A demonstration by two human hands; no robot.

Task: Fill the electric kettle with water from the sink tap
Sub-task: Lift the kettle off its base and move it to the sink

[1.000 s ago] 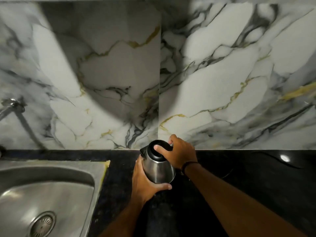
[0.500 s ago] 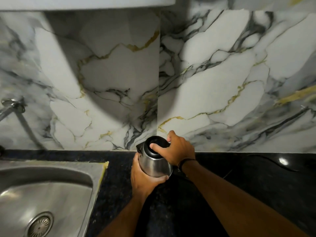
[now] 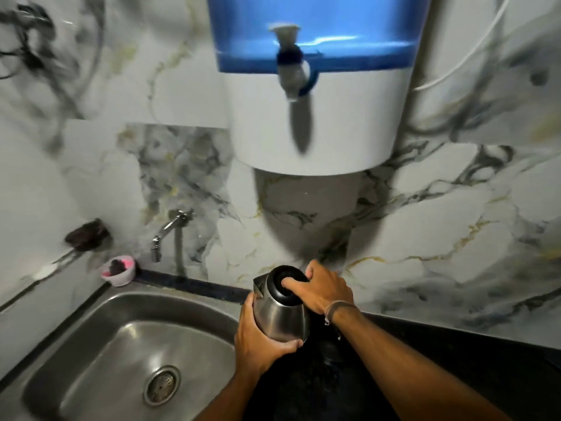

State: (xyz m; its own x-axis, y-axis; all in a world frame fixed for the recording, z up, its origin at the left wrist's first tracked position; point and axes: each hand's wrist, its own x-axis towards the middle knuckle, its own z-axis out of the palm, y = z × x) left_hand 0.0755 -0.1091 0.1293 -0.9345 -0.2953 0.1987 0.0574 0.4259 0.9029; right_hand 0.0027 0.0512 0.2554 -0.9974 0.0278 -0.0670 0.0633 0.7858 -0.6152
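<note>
Marble-patterned wall tiles (image 3: 455,208), white with grey and gold veins, back a dark speckled counter (image 3: 455,360) that runs along the right. Steel sink (image 3: 91,344) set into the counter at left, round drain (image 3: 161,384) in its floor. Sink tap (image 3: 170,229) comes out of the wall above the basin's far edge, spout angled down; no water seen running. Small pink bowl (image 3: 120,273) sits at the back left corner of the sink, something dark inside it; a dark object (image 3: 86,235) is fixed to the wall above it, too blurred to tell what. Blue-and-white water dispenser (image 3: 318,95) hangs on the wall higher up, its own little spigot (image 3: 291,74) pointing down. Kettle (image 3: 280,314), steel body with black lid, is tilted a little to the left, between the sink's right rim and the counter, well right of the sink tap. Left hand (image 3: 258,338) wraps the lower body, fingers curled under its base. Right hand (image 3: 321,288) closes around the top from the right, thumb pressed on the lid, a band around that wrist. Cannot tell whether the base touches the counter.
</note>
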